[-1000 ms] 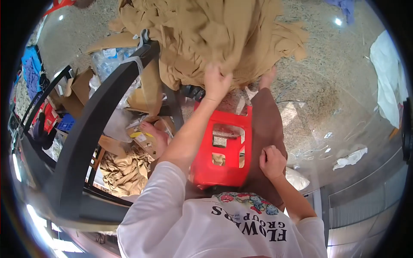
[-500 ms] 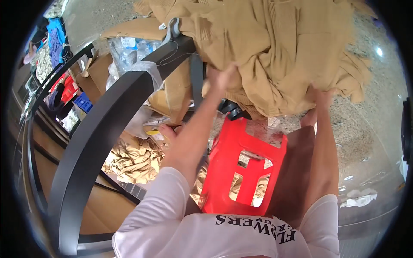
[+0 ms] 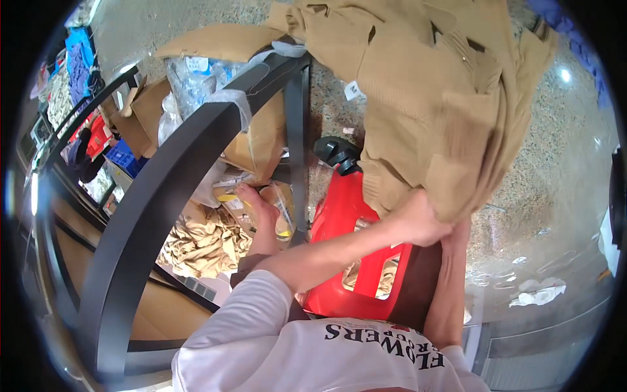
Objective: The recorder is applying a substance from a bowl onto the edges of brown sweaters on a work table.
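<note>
A tan knit sweater [image 3: 418, 111] with ribbed parts spreads from the top of the view down to my hands. My left hand [image 3: 421, 217] crosses over to the right, its fingers closed on the sweater's near edge. Right beside it, my right hand [image 3: 457, 232] also grips that edge, its fingers partly hidden by cloth and by my left hand. A small white label [image 3: 353, 90] sticks out at the sweater's left side. Below my left forearm is a red plastic stool [image 3: 333, 219] with cut-out openings.
At left, a curved dark frame [image 3: 157, 170] has white cloth strips [image 3: 228, 101] tied round it. Behind it are clear plastic bags [image 3: 196, 85], cardboard [image 3: 264, 140] and a tan cloth pile [image 3: 202, 245]. A bare foot [image 3: 258, 202] is nearby. White scraps [image 3: 539, 293] lie on the speckled floor at right.
My left hand has swung right and nearer, and my right hand has come nearer and slightly left, so they now meet. The sweater has shifted and gathered, uncovering floor and its label.
</note>
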